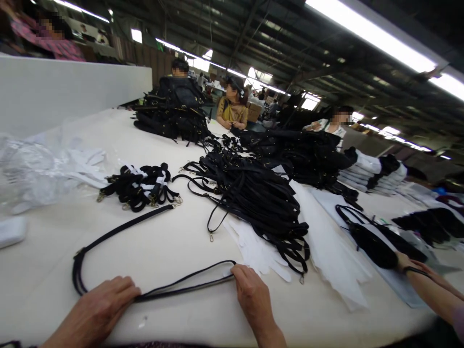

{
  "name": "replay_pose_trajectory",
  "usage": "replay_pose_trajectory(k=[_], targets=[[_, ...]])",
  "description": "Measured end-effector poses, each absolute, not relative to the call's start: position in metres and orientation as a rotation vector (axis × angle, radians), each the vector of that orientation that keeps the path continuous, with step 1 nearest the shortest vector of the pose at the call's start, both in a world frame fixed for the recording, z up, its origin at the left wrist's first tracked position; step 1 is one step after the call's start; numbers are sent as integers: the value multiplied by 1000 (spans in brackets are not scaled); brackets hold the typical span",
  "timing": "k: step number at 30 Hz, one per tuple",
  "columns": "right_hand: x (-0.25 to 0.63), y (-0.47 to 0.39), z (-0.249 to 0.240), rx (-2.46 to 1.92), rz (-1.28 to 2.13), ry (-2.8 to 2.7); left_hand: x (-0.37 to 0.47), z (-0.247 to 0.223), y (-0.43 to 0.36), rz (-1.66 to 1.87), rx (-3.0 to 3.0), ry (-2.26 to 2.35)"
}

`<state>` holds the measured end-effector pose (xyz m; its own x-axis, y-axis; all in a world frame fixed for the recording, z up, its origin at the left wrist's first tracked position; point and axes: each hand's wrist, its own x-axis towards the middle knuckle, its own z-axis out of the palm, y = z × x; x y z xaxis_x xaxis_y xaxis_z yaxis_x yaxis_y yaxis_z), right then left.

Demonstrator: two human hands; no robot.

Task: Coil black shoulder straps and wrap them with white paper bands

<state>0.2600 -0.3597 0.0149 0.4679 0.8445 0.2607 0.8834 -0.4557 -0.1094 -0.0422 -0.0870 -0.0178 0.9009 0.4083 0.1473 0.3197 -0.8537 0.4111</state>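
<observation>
A long black bag strap (125, 226) lies in a curve on the pale table (145, 256), one end reaching a gold clasp (177, 201). My left hand (105, 304) is closed over the doubled strap near the table's front edge, its fingers resting low on the surface. At the looped right end, my right hand (253, 295) pinches the strap between thumb and fingers. Between both hands the two strands run close together, parting into a narrow loop. Beyond them sits a heap of rolled straps (139, 186) with white wraps and gold clasps.
A large pile of black straps (253, 193) covers the middle, with white sheets (333, 246) beside it. Clear plastic bags (43, 169) lie left. Black bags (174, 111) are stacked behind. At right, a co-worker's hands (413, 266) touch a black bag (373, 244). Other people stand farther back.
</observation>
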Motion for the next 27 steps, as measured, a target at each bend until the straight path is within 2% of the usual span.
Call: replay_pose_trajectory(k=[5,16,19,27], targets=[[260,-350,19,-2219,-392,-1684,-37,-15,-95,233,2698,393],[272,-305,28,-2123,216,-2104,-38,16,-103,32,2668,492],[269,-278,33,-2131,363,-2089,-48,15,-102,101,2695,502],[266,-203,58,-1894,355,-2241,-81,-1,-95,554,2683,457]])
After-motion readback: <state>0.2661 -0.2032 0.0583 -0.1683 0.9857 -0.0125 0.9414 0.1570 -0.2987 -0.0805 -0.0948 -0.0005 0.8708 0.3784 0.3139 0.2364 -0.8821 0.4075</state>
